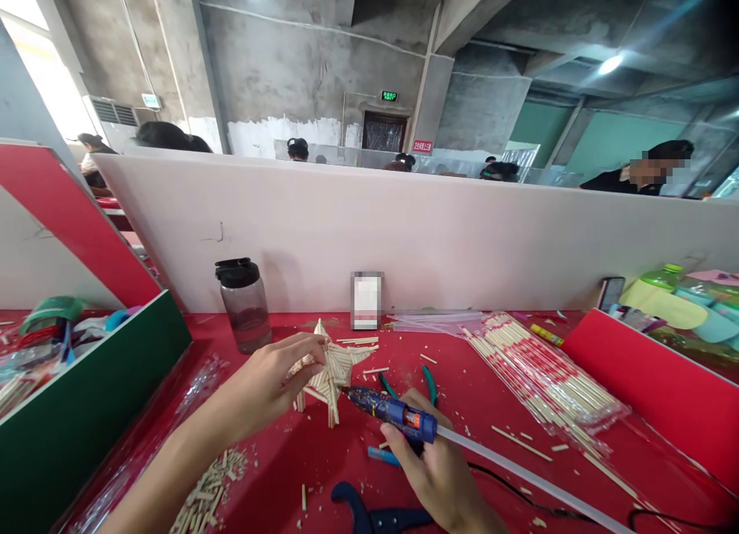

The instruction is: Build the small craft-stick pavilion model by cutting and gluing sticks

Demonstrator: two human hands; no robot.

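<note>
A small model built of pale wooden sticks [339, 359] stands on the red tabletop, with a pointed top and short legs. My left hand [300, 365] is at its left side, thumb and fingers closed on the model's edge. In my right hand [430, 457] is a blue hot glue gun [392, 412], its nozzle at the model's lower right side. A long translucent glue stick [519, 472] sticks out of the gun's back. Partly behind the gun lie green-handled pliers [429, 385]. Close to me rests a dark blue-handled cutter [375, 515].
At the back left stands a water bottle [245, 307]. Bundled sticks in plastic [543, 372] lie at right, and cut stick pieces [211, 488] are heaped at front left. A green board [115, 380], a red board [652, 395] and a white partition [433, 234] enclose the table. A black cable runs at right.
</note>
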